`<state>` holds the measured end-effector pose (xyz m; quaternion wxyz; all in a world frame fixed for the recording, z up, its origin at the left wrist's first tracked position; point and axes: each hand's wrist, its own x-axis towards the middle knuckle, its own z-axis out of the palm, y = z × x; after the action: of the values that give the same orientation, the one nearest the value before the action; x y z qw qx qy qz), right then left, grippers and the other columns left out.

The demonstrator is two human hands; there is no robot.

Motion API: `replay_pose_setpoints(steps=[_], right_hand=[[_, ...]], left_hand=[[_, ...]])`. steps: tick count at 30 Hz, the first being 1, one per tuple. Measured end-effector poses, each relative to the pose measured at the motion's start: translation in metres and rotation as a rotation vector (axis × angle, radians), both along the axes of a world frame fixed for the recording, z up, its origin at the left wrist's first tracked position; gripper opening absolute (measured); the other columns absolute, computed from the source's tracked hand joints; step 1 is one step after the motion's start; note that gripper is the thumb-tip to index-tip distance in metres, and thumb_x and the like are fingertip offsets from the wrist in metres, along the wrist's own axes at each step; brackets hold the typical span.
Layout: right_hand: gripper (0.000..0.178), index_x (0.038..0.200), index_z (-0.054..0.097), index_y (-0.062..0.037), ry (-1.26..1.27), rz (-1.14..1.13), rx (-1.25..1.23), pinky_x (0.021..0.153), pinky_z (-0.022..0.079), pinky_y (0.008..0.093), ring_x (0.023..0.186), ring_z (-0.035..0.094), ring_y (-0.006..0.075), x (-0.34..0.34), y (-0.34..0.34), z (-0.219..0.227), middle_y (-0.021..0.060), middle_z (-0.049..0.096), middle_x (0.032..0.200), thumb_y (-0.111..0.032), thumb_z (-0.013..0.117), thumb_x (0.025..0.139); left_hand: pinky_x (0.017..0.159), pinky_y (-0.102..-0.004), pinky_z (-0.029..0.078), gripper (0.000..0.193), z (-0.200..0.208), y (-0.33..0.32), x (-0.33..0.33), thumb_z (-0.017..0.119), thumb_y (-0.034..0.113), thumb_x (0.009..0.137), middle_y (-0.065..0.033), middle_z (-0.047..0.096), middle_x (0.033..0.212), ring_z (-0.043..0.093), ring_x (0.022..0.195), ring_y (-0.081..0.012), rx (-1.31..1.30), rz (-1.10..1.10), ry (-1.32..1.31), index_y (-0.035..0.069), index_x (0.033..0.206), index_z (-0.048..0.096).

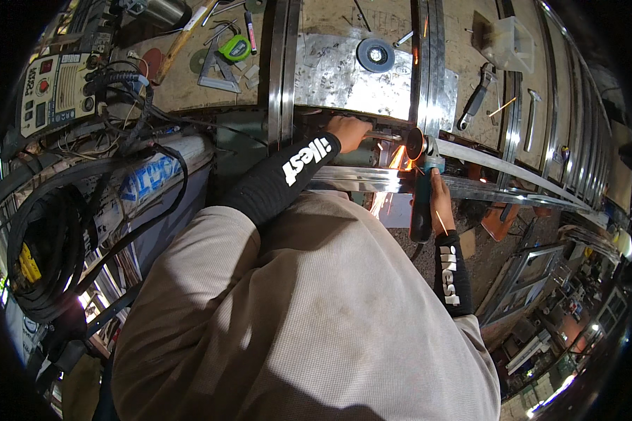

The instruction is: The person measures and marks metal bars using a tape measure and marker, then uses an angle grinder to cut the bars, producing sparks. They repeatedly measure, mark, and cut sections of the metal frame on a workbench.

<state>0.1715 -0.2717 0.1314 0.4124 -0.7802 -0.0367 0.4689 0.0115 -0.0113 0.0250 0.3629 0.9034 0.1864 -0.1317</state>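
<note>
My right hand [439, 200] is wrapped round the dark teal body of an angle grinder [420, 210]. The grinder's disc [415, 144] meets metal just beyond a shiny steel tube [365, 179], and orange sparks [399, 158] spray down toward me. To the left of the disc, my left hand [349, 132] is closed at the table's near edge, beside a small metal piece [383, 135]. What its fingers hold is hidden. A long flat steel strip [498, 163] runs from near the grinder head off to the right.
Steel tubes [282, 70] lie across the worktable, with a loose grinding disc [376, 55], a green tape measure [235, 48], a metal square [218, 77], an adjustable wrench [476, 97] and a hammer [532, 116]. A welding machine [56, 95] and coiled cables [42, 245] crowd the left.
</note>
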Motion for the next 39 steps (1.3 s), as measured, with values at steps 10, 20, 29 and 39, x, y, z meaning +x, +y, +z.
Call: replay_pose_setpoints(steps=[10,20,29,39], right_hand=[[0.064,0.121,0.061,-0.0027,0.049,-0.022,-0.028,0.057,0.058,0.0302,0.064,0.067,0.0166,-0.007,0.013,0.018,0.0055,0.067,0.086,-0.063,0.051,0.103],[0.069,0.134,0.058,-0.0008,0.064,-0.054,0.044,0.059,0.06,0.0303,0.074,0.07,0.0163,0.001,-0.001,-0.003,0.0068,0.069,0.1,-0.062,0.054,0.102],[0.078,0.146,0.049,0.0022,-0.083,0.001,-0.062,0.062,0.061,0.0318,0.081,0.071,0.0164,0.018,-0.025,-0.039,0.0098,0.068,0.114,-0.061,0.057,0.101],[0.077,0.144,0.05,0.0039,-0.151,-0.015,-0.08,0.065,0.062,0.0327,0.083,0.07,0.0159,0.019,-0.03,-0.051,0.0088,0.067,0.114,-0.06,0.057,0.101]], left_hand=[[0.086,-0.0521,0.055,0.028,0.0,0.001,0.0,0.066,0.024,0.096,-0.0158,0.075,0.106,0.072,0.103,-0.0363,-0.006,-0.009,0.001,0.015,0.123,0.067],[0.081,-0.0517,0.055,0.019,-0.009,-0.003,-0.003,0.067,0.021,0.094,-0.0152,0.074,0.098,0.072,0.097,-0.036,0.012,0.037,-0.108,0.013,0.111,0.069],[0.089,-0.0512,0.055,0.031,-0.004,0.0,-0.003,0.068,0.02,0.094,-0.0178,0.074,0.106,0.071,0.104,-0.0374,-0.02,0.003,-0.076,0.01,0.124,0.067],[0.09,-0.0521,0.054,0.031,-0.001,-0.006,-0.006,0.067,0.017,0.094,-0.0167,0.074,0.109,0.07,0.106,-0.0364,-0.01,-0.047,-0.036,0.012,0.125,0.066]])
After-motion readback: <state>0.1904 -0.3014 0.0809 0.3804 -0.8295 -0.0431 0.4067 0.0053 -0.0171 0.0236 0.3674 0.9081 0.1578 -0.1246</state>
